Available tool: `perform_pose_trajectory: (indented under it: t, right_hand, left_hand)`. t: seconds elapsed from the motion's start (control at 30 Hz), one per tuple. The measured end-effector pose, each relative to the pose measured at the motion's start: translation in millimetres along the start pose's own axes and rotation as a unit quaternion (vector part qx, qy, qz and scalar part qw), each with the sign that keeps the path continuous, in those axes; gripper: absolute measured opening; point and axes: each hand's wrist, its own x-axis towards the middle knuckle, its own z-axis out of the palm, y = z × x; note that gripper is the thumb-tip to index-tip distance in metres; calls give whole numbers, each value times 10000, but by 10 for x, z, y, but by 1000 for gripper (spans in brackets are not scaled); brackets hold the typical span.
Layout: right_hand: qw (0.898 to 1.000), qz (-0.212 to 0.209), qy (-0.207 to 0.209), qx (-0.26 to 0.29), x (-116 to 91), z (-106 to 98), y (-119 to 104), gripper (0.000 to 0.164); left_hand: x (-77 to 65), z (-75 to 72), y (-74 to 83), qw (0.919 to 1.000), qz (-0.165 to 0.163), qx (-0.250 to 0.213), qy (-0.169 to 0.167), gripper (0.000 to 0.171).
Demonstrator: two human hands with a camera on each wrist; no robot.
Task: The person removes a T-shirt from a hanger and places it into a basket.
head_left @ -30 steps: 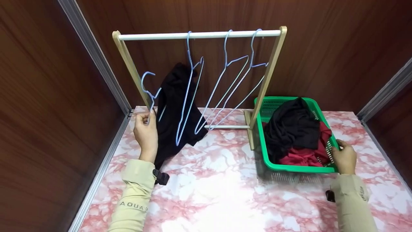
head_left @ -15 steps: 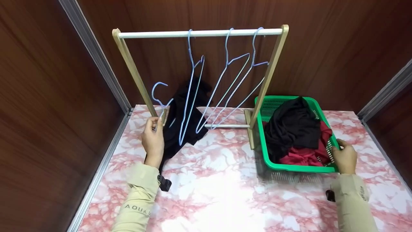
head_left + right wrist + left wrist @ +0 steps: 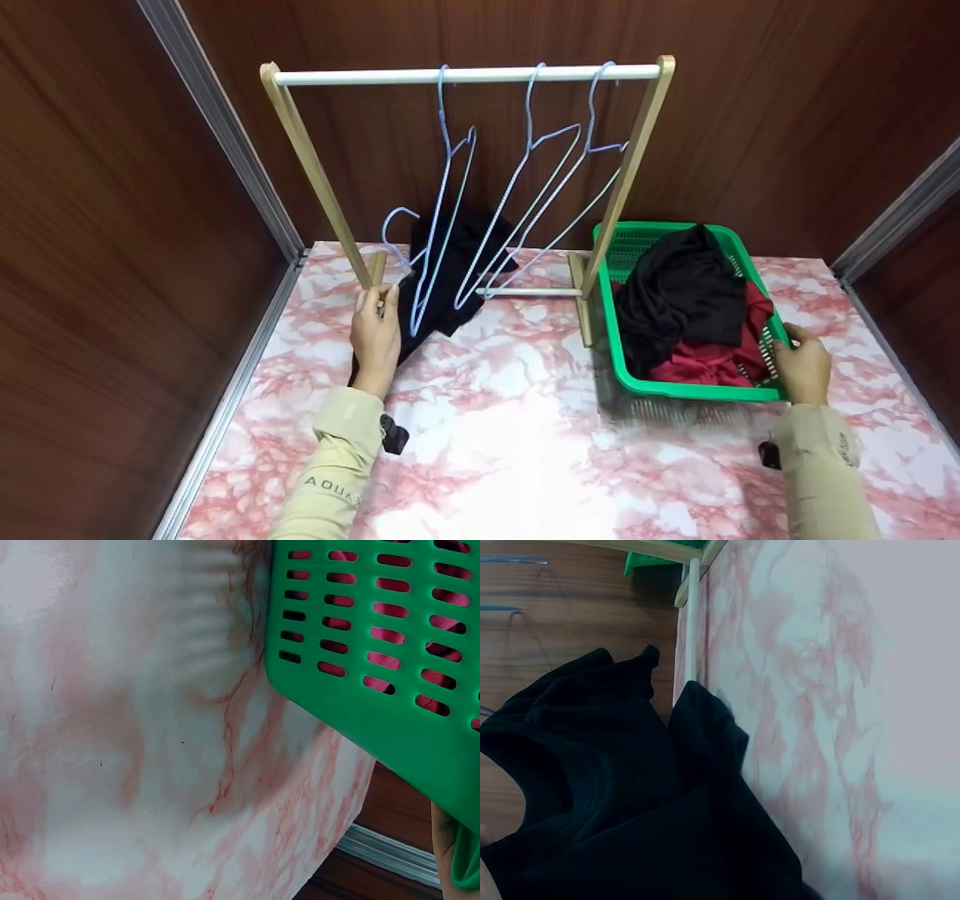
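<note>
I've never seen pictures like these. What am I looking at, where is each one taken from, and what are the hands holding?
These are a person's two bare hands, filmed by three cameras. The wide picture comes from a camera on the head, looking down at a pink marbled table. The other two come from cameras on the wrists, so they look close and tilted.

On the table stands a small wooden clothes rack with three blue wire hangers on its rail. The left hand grips a fourth hanger carrying a black garment, low beside the rack. The right hand holds the rim of a green basket containing black and red clothes.
</note>
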Motion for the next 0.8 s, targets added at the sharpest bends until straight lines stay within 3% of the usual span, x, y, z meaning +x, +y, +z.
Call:
perform_pose_trajectory:
  t: [0.47, 0.8]
  right_hand:
    - [10000, 78, 6, 5, -1, -1, -23, 45]
    - [9995, 87, -235, -200, 41, -70, -36, 45]
  left_hand:
    - [-72, 88, -11, 9958, 785, 344, 333, 18]
    - [-68, 93, 22, 9990, 350, 281, -42, 19]
